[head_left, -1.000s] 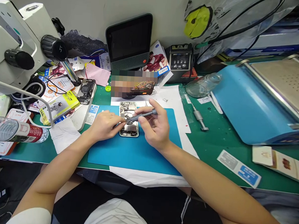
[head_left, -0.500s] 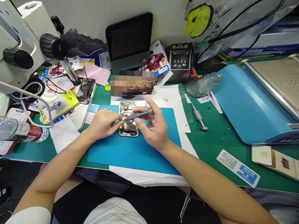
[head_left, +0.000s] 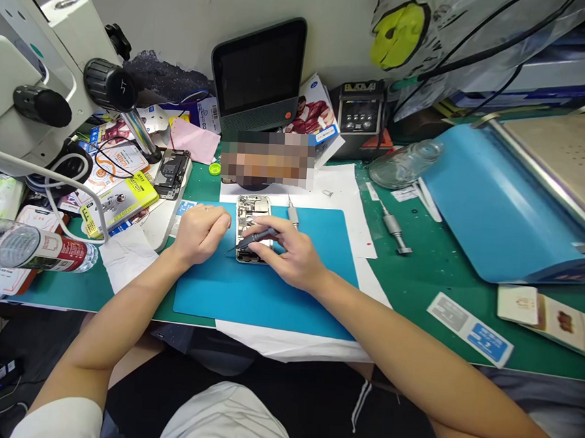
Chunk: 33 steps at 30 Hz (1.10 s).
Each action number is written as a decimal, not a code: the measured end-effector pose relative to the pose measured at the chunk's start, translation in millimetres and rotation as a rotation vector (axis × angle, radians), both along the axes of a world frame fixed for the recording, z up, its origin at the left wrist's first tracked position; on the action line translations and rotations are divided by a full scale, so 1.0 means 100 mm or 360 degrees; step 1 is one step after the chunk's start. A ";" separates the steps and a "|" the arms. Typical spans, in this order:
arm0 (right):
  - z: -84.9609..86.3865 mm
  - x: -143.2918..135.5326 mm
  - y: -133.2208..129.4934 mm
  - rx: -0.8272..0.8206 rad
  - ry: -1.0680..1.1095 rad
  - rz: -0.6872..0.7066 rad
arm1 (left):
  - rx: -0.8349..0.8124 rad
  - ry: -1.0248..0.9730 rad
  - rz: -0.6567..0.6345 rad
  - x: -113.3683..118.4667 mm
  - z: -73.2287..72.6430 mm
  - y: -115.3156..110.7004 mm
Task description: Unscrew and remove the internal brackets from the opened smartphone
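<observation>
The right hand [head_left: 296, 253] pinches a dark tool [head_left: 254, 238] slantwise above the opened phone [head_left: 254, 206]; the left hand [head_left: 201, 232] curls nearby, though I can't tell whether around anything.

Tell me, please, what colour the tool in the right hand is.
The tool is dark grey, seen best in the head view.

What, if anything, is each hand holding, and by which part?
The right hand holds a dark pointed tool by its handle; whether the curled left hand holds anything cannot be told.
</observation>
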State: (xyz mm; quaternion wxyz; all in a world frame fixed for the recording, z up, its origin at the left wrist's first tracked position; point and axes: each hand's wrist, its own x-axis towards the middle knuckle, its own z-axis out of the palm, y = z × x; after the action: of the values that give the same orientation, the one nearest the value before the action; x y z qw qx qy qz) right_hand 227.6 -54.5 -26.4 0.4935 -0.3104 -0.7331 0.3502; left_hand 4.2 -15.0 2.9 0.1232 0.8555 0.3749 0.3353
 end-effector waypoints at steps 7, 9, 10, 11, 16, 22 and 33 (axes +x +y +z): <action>-0.01 0.00 0.00 -0.0043 -0.0145 0.0091 | 0.0007 0.0036 -0.0035 0.02 0.00 0.00; 0.00 0.00 0.00 -0.0070 -0.0156 0.0089 | 0.0009 0.0041 -0.0047 0.02 0.01 0.00; 0.00 0.00 0.00 -0.0081 -0.0154 0.0086 | 0.0014 0.0040 -0.0054 0.02 0.01 0.00; 0.00 0.00 0.00 -0.0089 -0.0150 0.0083 | 0.0020 0.0037 -0.0061 0.02 0.01 0.00; -0.01 0.00 -0.01 -0.0077 -0.0145 0.0109 | 0.0009 0.0068 -0.0069 0.02 0.01 0.00; 0.03 0.01 0.04 0.0030 0.0152 -0.0258 | -0.0085 0.0072 -0.0037 0.01 0.02 0.00; 0.12 0.05 0.12 -0.0090 0.0338 -0.0660 | -0.0022 0.0179 -0.0107 0.06 -0.07 0.03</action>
State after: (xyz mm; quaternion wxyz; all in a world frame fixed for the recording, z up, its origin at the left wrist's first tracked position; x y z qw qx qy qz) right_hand 233.0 -42.8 -14.3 0.6203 -0.4296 -0.5875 0.2924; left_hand 10.0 -11.6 -4.6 0.1191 0.8842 0.3547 0.2797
